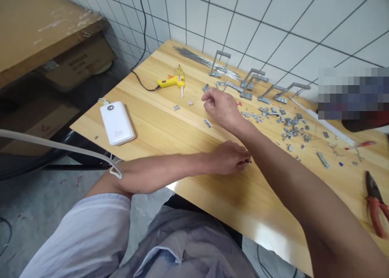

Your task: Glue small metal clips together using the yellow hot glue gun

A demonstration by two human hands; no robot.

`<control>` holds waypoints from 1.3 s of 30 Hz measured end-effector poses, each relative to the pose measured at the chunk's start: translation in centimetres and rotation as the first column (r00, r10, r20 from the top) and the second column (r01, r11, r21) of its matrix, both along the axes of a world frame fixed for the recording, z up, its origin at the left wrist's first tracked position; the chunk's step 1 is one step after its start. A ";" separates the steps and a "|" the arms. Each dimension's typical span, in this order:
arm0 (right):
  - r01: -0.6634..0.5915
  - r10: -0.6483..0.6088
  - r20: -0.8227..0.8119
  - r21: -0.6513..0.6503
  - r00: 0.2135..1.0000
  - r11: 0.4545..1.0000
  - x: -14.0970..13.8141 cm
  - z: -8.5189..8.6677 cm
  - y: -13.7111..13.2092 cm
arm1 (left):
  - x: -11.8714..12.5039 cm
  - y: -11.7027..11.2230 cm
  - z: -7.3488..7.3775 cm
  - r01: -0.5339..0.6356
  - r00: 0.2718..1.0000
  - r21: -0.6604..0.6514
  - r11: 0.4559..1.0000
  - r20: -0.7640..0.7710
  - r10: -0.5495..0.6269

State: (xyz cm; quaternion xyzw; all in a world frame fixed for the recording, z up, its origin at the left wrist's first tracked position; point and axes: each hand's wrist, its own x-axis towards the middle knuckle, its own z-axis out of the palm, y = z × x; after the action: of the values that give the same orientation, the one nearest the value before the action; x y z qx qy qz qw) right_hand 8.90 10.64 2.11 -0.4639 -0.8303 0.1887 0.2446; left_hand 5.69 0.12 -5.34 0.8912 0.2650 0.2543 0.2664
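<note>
My right hand [223,107] reaches across my left forearm over the middle of the wooden table, its fingers curled and closed. A small grey metal piece [206,87] lies just beyond its fingertips; whether the fingers touch it I cannot tell. Below the right hand on the wood is another small metal piece [208,123]. My left hand [232,158] rests low over the table near its front edge, fingers closed, and what they hold is hidden. Several grey bent metal frames [223,53] stand behind the right hand, towards the wall.
A yellow glue gun [172,82] lies at the back left, and a white power bank [117,123] at the left edge. Thin metal strips [206,63] lie along the wall. Scattered metal bits [293,128] cover the right side, with red-handled pliers [375,205] at far right.
</note>
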 end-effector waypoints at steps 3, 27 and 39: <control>-0.002 0.002 0.006 -0.016 1.000 1.000 -2.6 -1.5 2.1 | 0.2 0.2 -0.3 0.003 1.000 0.026 1.000 -0.005 -0.002; 0.360 -0.392 -0.253 -0.164 0.885 0.918 18.1 -1.9 -16.1 | -0.6 -0.3 1.0 -0.096 0.985 0.099 0.991 0.155 0.080; 0.215 -0.248 -0.376 -0.128 0.893 0.968 17.4 -4.7 -16.6 | -1.0 -0.6 1.6 -0.110 0.972 0.156 0.982 0.223 0.074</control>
State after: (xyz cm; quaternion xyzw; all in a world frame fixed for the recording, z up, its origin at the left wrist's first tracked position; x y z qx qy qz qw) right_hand 26.32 -5.95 -2.57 -0.5223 -0.6954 0.2809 0.4058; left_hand 4.73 -0.43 -3.73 0.8641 0.2533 0.3832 0.2059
